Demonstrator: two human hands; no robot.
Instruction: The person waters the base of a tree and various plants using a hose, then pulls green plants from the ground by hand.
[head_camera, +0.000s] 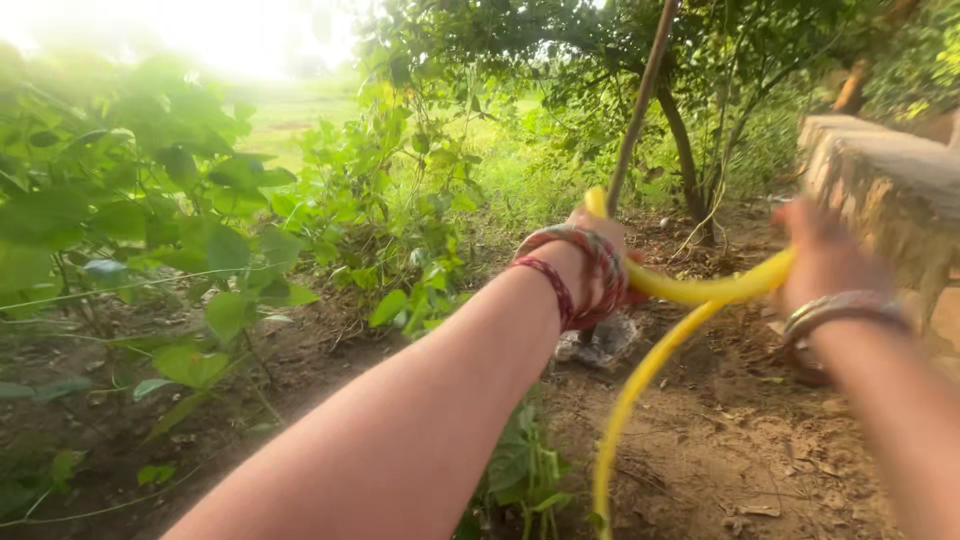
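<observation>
Left hand (598, 232) closed around yellow hose (690, 290) | right hand (825, 255) blurred, gripping hose just beside left | thin wooden stick (640, 100) rises behind left hand

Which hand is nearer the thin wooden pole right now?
Left. The left hand is right at the wooden pole, gripping the yellow hose beside it; the right hand holds the hose well off to its right.

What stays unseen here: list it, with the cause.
- Left hand fingers: head view, turned away behind the wrist bangles.
- Right hand: motion-blurred; its grip on the yellow hose is unclear.
- Hose's lower end: cut off by the bottom edge.
- Pole top: cut off above.
</observation>
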